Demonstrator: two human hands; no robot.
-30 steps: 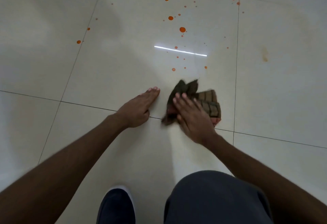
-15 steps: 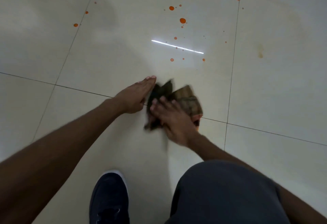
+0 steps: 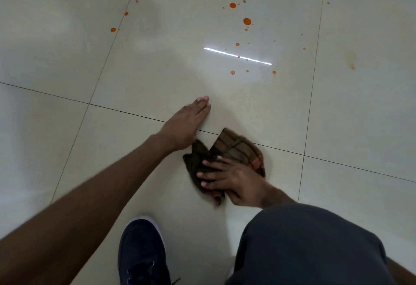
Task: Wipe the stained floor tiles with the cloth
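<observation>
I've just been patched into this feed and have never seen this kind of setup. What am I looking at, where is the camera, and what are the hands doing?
There is no machine here: a person wears one wide-angle camera on the head, looking down at their own arms. The left hand lies flat and open on the glossy cream floor tiles, apparently as a prop. The right hand presses, fingers spread, on a crumpled brown checked cloth that sits just near a dark grout line. Beyond the cloth, scattered orange spots dot the tile, untouched by the cloth, and a faint yellowish smear marks the tile to the right. The bright streak is only a lamp's reflection. At the bottom you see the person's dark blue shoe and grey trouser knee.
</observation>
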